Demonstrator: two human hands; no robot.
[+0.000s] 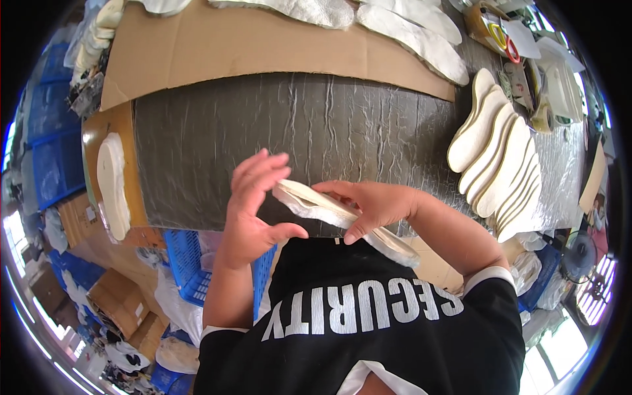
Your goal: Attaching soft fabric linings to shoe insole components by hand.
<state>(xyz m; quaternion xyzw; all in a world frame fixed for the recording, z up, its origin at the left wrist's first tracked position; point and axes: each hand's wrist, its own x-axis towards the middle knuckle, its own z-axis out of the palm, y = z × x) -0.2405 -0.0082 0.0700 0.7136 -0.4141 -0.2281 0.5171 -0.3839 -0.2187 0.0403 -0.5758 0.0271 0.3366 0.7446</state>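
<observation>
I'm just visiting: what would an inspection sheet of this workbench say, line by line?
Surface: grey crinkled sheet over the bench, a brown cardboard sheet at its far edge.
Job's things: one white insole held between both hands.
Clutter: a fanned row of white insoles at right; a single insole at left; scissors far right.
Grippers: left hand touches the insole's end with open fingers; right hand grips its middle.
Cables: nothing seen.
Surroundings: blue crates and cardboard boxes on the floor.
</observation>
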